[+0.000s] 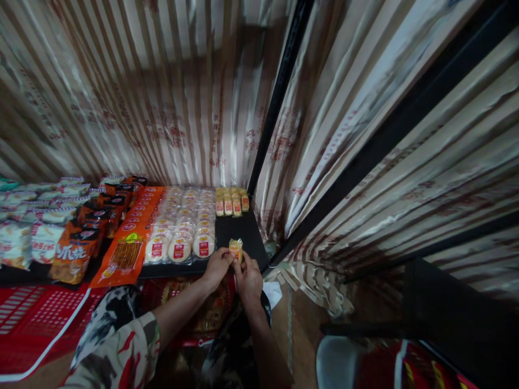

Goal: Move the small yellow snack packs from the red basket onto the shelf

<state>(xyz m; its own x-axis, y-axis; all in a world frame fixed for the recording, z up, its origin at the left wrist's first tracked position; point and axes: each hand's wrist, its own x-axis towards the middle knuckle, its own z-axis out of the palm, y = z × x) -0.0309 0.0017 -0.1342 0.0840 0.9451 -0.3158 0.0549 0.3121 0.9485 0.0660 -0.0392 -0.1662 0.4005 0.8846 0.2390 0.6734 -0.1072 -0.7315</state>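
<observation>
Left hand: left hand [218, 266] reaches in from the near left, forearm bare, fingers pinched on the left side of a small yellow clear-wrapped snack packet [235, 249].
Right hand: right hand [248, 281] comes up from below, wrist bent, fingertips closed on the packet's right and lower edge.
Packet place: held upright between both hands, just above the near edge of the black shelf board [239, 232].
Open room: a bare black strip runs far from the packet to a row of matching yellow packets [232, 203] at the back.
Left side: round white rice-cracker packs with red labels [180, 237] lie just left.
Right edge: black metal post [275, 102] and striped plastic sheet [365, 108] close the right.
</observation>
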